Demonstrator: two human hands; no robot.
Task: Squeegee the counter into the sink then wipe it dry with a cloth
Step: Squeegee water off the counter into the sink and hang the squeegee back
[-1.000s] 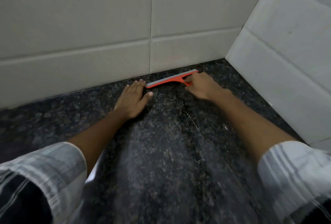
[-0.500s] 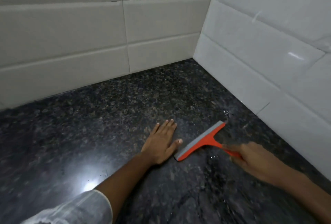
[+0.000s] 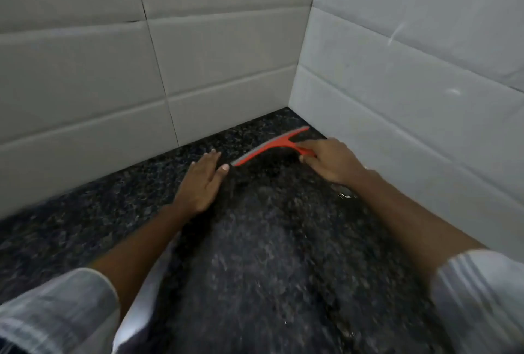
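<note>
An orange squeegee [image 3: 269,146] with a grey rubber blade lies with its blade on the dark speckled granite counter [image 3: 269,240], close to the back corner of the tiled walls. My right hand [image 3: 331,161] is closed around its handle. My left hand [image 3: 202,183] rests flat on the counter, fingers together, its thumb almost touching the blade's left end. No sink and no cloth are in view.
A beige tiled wall [image 3: 113,84] runs along the back of the counter and a white tiled wall [image 3: 411,84] closes the right side. A small wet glint [image 3: 344,192] shows by the right wall. My striped sleeves fill the bottom corners.
My right hand has carried the squeegee from mid-counter back up into the corner by the walls. My left hand has slid forward with it and stays flat.
</note>
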